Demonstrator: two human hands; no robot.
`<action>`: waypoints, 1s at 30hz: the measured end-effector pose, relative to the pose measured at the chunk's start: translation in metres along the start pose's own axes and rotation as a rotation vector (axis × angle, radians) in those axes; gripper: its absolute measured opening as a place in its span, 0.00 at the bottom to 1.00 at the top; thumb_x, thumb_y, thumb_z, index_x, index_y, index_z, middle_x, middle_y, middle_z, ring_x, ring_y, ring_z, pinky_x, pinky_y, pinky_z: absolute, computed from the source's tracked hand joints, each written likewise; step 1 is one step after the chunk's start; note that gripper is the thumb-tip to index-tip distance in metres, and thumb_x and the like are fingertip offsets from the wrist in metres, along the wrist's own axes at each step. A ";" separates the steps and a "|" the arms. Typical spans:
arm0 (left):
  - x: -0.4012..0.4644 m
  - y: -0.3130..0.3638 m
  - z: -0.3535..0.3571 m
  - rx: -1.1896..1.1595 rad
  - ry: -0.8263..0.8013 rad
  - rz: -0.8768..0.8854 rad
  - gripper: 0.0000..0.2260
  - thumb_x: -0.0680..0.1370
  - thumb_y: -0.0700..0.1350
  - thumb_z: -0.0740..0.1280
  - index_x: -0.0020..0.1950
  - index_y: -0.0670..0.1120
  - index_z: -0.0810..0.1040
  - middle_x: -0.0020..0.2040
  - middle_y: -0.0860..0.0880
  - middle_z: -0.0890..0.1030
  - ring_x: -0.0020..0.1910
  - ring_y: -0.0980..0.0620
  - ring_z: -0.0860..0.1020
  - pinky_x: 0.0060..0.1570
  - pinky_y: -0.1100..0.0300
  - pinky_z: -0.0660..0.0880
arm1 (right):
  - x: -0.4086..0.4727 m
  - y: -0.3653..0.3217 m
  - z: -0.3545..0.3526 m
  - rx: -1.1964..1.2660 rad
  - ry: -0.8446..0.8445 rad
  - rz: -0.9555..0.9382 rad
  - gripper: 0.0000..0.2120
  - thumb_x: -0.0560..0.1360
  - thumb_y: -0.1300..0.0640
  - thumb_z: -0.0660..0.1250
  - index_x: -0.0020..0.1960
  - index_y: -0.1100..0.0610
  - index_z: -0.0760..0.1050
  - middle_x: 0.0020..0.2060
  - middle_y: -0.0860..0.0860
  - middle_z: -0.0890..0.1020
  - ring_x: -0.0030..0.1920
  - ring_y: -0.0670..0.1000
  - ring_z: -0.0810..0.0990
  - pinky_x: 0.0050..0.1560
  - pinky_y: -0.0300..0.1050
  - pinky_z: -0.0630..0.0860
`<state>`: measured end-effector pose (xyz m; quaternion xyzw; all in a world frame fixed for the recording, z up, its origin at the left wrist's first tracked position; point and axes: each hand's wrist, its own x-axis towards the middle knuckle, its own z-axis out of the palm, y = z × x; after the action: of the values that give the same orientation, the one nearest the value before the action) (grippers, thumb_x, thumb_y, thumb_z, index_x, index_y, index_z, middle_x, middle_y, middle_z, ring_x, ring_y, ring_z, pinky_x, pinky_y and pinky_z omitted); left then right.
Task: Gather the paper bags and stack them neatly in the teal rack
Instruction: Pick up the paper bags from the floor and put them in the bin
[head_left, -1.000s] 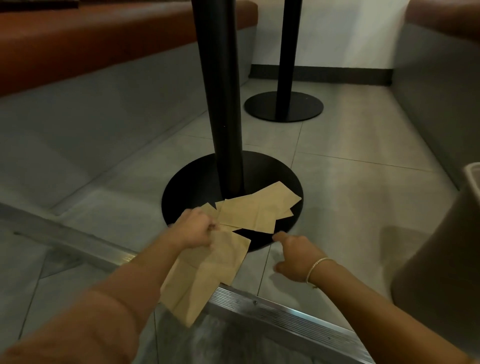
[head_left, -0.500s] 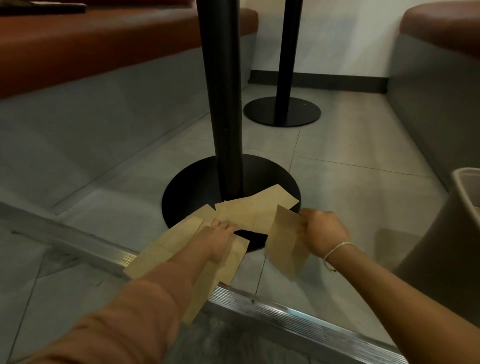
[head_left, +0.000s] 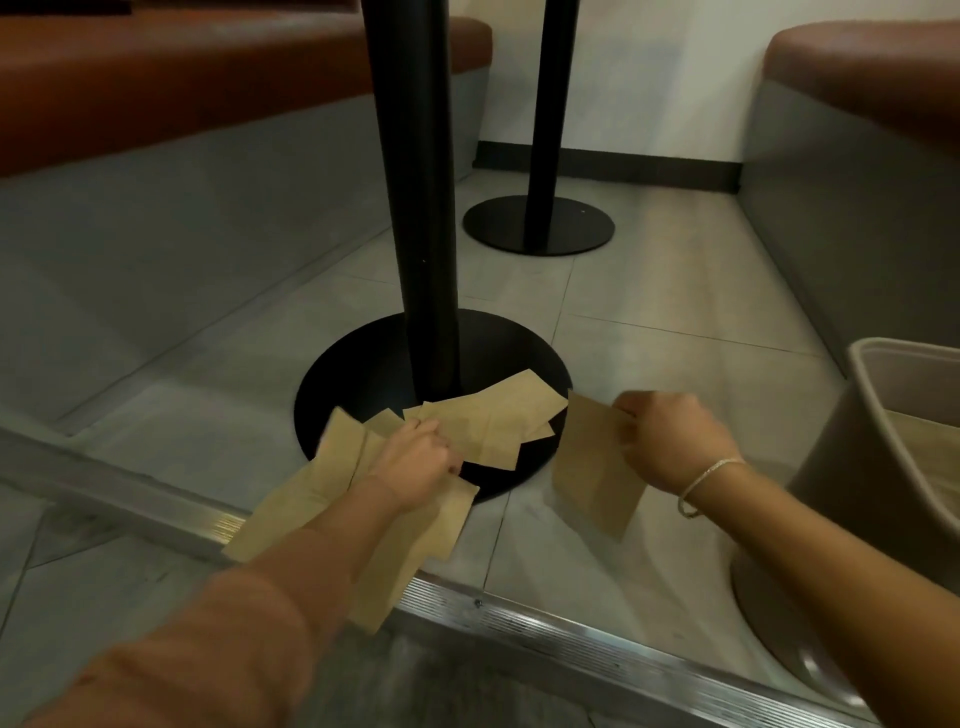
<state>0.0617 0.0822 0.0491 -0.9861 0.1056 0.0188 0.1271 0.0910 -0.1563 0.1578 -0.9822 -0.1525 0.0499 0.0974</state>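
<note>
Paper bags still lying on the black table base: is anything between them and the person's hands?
Nothing visible blocks them. The loose bags lie on the table base just in front of the pole. The left hand grips gathered bags beside them; the right hand pinches one bag.

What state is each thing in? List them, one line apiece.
left hand: gripping several paper bags.
bags in left hand: fanned out, lifted.
right hand: pinching a single bag.
single bag: held up, hanging off the floor.
loose bags: lying overlapped on the black table base.
</note>
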 end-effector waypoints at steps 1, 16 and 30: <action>0.001 -0.002 -0.014 -0.077 0.029 -0.017 0.11 0.78 0.45 0.60 0.58 0.53 0.77 0.55 0.55 0.79 0.58 0.53 0.68 0.59 0.58 0.62 | -0.001 0.002 -0.012 0.015 0.049 -0.008 0.08 0.75 0.63 0.56 0.44 0.54 0.72 0.36 0.53 0.73 0.39 0.55 0.73 0.38 0.44 0.70; 0.034 0.009 -0.167 -0.692 0.149 -0.278 0.07 0.71 0.48 0.73 0.47 0.49 0.82 0.43 0.50 0.80 0.47 0.52 0.77 0.52 0.60 0.71 | -0.041 0.071 -0.159 0.109 0.480 0.064 0.10 0.75 0.65 0.62 0.52 0.56 0.77 0.43 0.54 0.77 0.43 0.55 0.75 0.47 0.47 0.74; 0.033 0.007 -0.174 -0.823 0.360 -0.356 0.06 0.75 0.44 0.69 0.44 0.55 0.74 0.43 0.41 0.80 0.44 0.48 0.76 0.40 0.59 0.69 | -0.086 0.125 -0.229 -0.229 0.300 0.235 0.13 0.74 0.64 0.64 0.57 0.58 0.79 0.49 0.59 0.78 0.49 0.60 0.75 0.52 0.49 0.73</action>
<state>0.0942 0.0241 0.2136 -0.9448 -0.0607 -0.1339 -0.2928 0.0750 -0.3396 0.3618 -0.9943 -0.0252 -0.1034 0.0002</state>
